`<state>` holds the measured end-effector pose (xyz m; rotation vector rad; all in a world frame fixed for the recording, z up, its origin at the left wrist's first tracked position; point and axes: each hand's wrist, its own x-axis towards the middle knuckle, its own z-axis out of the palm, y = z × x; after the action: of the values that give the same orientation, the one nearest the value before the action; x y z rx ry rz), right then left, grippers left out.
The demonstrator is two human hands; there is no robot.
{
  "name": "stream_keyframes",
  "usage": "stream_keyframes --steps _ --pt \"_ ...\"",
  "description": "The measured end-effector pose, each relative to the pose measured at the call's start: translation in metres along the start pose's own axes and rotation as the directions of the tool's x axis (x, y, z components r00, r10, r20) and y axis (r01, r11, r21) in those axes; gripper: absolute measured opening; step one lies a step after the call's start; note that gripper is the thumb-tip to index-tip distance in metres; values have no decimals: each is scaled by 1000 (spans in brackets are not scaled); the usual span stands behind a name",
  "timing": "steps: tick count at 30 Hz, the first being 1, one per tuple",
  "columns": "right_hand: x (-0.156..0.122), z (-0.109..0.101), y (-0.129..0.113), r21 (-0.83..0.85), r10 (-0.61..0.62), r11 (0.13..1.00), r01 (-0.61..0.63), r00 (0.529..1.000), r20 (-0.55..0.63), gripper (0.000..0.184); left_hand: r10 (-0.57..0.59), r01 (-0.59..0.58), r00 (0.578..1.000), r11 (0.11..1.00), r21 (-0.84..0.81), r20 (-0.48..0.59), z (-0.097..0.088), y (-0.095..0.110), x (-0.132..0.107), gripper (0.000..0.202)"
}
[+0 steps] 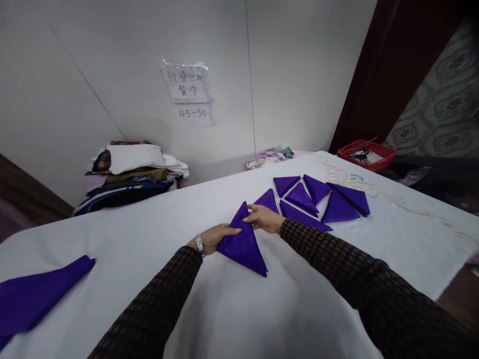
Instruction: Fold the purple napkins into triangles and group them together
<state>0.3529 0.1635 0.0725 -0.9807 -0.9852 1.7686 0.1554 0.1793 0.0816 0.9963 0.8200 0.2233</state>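
Both my hands grip one purple cloth napkin [243,247], folded into a triangle, over the middle of the white-covered table [149,259]. My left hand [215,237], with a silver band at the wrist, pinches its left edge, thumb on top. On its upper right edge my right hand [264,218] is closed, thumb on the front and fingers partly hidden behind. Just beyond that hand lie several more folded purple triangles [340,207], some touching or overlapping. At the far left sits another piece of purple cloth [41,294], cut off by the picture's edge.
A pile of folded clothes [130,174] stands against the wall at the back left. Crumpled pinkish cloth [265,158] lies at the table's back edge. A red basket [377,159] with dark items sits at the back right. Handwritten paper signs [190,92] hang on the wall.
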Motion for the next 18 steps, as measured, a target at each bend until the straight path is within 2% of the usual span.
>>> stream_keyframes --steps 3,6,8,9,10,11,12,13,14,15,18 --pt "22 -6 -6 54 -36 998 40 996 -78 38 109 -113 991 992 -47 -84 -24 3 5 33" --pt "52 -17 -15 84 -101 989 118 976 -191 31 233 -278 951 933 -230 -204 -44 1 17 28" --pt "75 -25 -21 76 -143 983 167 957 -254 26 294 -403 894 859 -317 -339 -51 -6 30 27" --pt "87 -29 -24 67 -161 980 187 946 -283 25 321 -474 843 823 -313 -432 -52 -12 38 28" --pt "98 -34 -26 55 -177 978 204 933 -313 23 348 -545 770 794 -269 -534 -52 -18 47 31" --pt "109 -39 -29 38 -193 975 220 918 -347 22 382 -605 679 775 -183 -627 -51 -26 55 34" --pt "120 -44 -31 15 -210 972 233 900 -383 21 426 -641 579 765 -65 -695 -50 -34 64 38" --pt "130 -50 -33 -12 -226 970 243 880 -418 20 484 -642 501 764 66 -717 -48 -42 71 41" --pt "139 -57 -35 -45 -242 967 249 858 -452 19 547 -615 464 765 191 -697 -47 -50 78 42" --pt "148 -63 -36 -82 -258 965 250 836 -485 19 599 -569 458 765 301 -657 -45 -56 83 41" --pt "165 -88 -39 -223 -313 949 223 761 -568 19 671 -460 484 741 489 -561 -45 -67 90 37"
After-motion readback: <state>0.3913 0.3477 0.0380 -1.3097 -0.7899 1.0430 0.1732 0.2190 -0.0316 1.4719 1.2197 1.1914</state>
